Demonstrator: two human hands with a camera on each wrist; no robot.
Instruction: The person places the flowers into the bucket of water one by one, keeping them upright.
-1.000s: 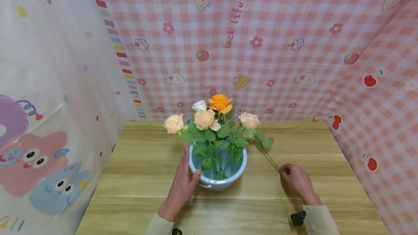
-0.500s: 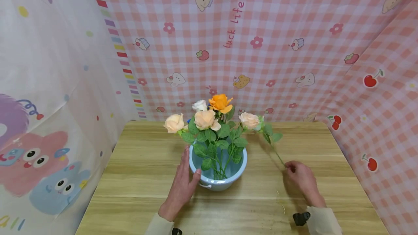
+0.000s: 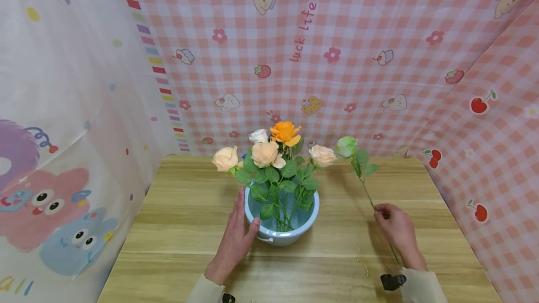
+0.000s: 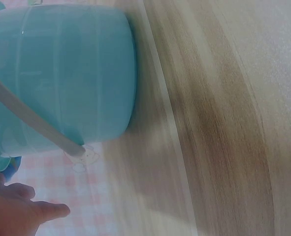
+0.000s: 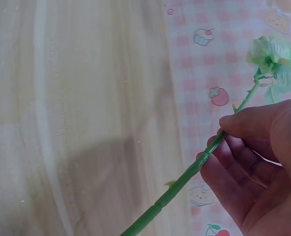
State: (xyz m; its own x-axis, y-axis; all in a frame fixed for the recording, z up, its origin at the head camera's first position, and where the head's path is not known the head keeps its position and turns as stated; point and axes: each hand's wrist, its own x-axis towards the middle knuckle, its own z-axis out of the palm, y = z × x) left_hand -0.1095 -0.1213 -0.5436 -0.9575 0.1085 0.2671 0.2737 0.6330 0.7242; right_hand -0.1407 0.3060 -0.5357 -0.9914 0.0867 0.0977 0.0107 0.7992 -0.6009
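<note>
A light blue bucket (image 3: 281, 238) stands on the table with several roses in it: peach ones (image 3: 264, 154), an orange one (image 3: 286, 133) and a white one (image 3: 258, 136). My left hand (image 3: 236, 240) rests along the bucket's left side, fingers straight, the thumb right at the front rim. Off to the bucket's right, my right hand (image 3: 396, 229) pinches the thorny stem of a pale green rose (image 3: 347, 147) between thumb and fingers. In the right wrist view the green stem (image 5: 175, 189) runs down past the fingertips, its bloom beyond the hand.
A wooden table (image 3: 177, 228) carries everything, with thin light scraps (image 3: 365, 269) near its front right. Pink checked cloth (image 3: 337, 78) hangs behind and to the right; a white cartoon-print cloth (image 3: 84, 106) hangs at the left. The bucket's pale handle (image 4: 32, 115) hangs down its side.
My right hand has moved right with the pale green rose, whose bloom has come away from the peach rose at the bucket's right and stands more upright. The left hand stays put.
</note>
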